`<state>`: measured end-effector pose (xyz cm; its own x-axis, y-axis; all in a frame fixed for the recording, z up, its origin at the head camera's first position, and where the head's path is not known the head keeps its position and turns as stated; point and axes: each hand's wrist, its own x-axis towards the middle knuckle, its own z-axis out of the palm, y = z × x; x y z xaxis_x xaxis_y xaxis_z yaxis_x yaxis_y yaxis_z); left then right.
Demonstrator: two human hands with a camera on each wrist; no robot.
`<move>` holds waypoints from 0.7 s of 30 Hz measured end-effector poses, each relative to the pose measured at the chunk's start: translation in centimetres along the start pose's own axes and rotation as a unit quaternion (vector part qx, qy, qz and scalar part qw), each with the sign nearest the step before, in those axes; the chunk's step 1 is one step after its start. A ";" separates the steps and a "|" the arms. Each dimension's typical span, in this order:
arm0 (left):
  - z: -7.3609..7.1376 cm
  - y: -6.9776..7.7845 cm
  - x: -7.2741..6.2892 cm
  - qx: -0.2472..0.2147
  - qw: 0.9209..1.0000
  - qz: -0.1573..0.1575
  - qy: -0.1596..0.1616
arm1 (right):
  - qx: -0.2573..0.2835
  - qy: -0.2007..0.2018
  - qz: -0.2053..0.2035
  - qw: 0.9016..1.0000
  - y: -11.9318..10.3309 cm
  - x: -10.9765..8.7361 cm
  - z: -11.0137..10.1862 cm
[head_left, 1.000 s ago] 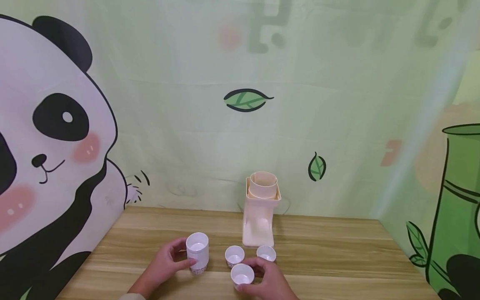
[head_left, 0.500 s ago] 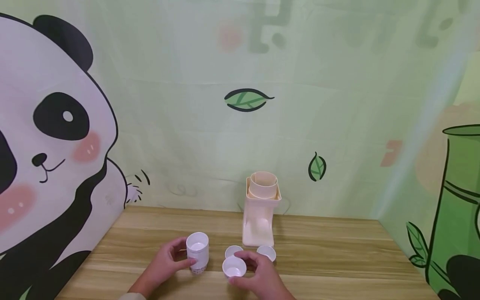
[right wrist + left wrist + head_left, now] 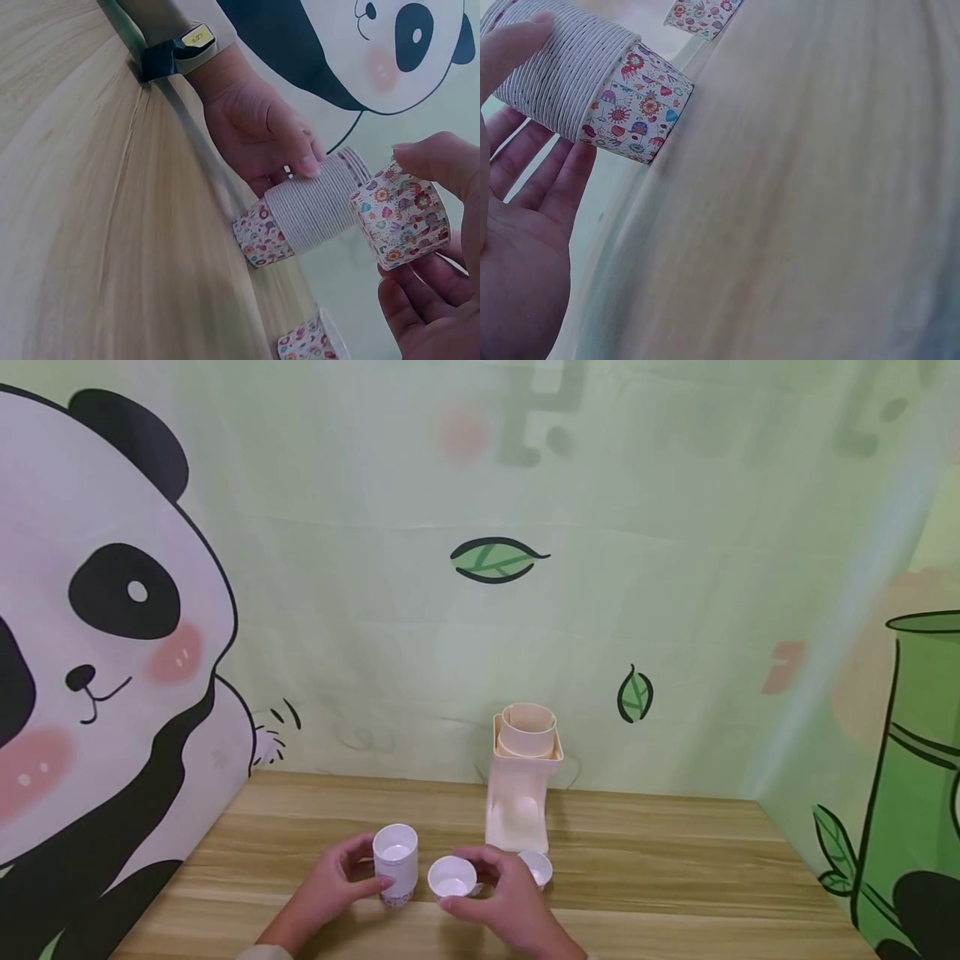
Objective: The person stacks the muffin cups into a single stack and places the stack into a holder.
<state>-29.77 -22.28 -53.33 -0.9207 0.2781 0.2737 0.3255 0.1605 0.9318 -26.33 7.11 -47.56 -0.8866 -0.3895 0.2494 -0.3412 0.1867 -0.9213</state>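
Note:
My left hand [image 3: 337, 878] grips a tall stack of nested paper cups [image 3: 397, 867], thumb on the near side and fingers behind. The stack stands upright on the table; in the left wrist view its lowest cup [image 3: 639, 105] shows a colourful flower print under many white rims. My right hand [image 3: 519, 893] pinches one paper cup [image 3: 452, 880] between thumb and fingers, just right of the stack. The right wrist view shows this flower-printed cup [image 3: 405, 217] close to the stack's top end. Another paper cup [image 3: 538, 867] stands behind my right hand, partly hidden by it.
A pale pink cup dispenser [image 3: 517, 802] with a round tube on top stands at the back of the wooden table [image 3: 675, 860]. Behind the table hangs a green cloth backdrop [image 3: 360, 610] with a panda and leaves.
My right hand has lifted its paper cup and carried it left and slightly back, towards the stack. It now covers most of the cup left of the rear one. My left hand stays still.

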 end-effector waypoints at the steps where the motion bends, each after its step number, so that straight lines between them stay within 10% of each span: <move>1: 0.0 0.0 0.0 0.000 1.000 0.000 0.000 | 0.003 0.000 0.001 1.000 -0.1 0.1 0.1; 21: 0.1 -0.3 0.2 0.004 1.000 0.009 0.005 | 0.008 0.018 -0.014 1.000 -2.0 3.1 1.3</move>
<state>-30.05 -22.14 -53.54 -0.9166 0.2716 0.2935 0.3444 0.1633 0.9245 -27.98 4.40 -45.31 -0.8881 -0.3607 0.2848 -0.3606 0.1625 -0.9185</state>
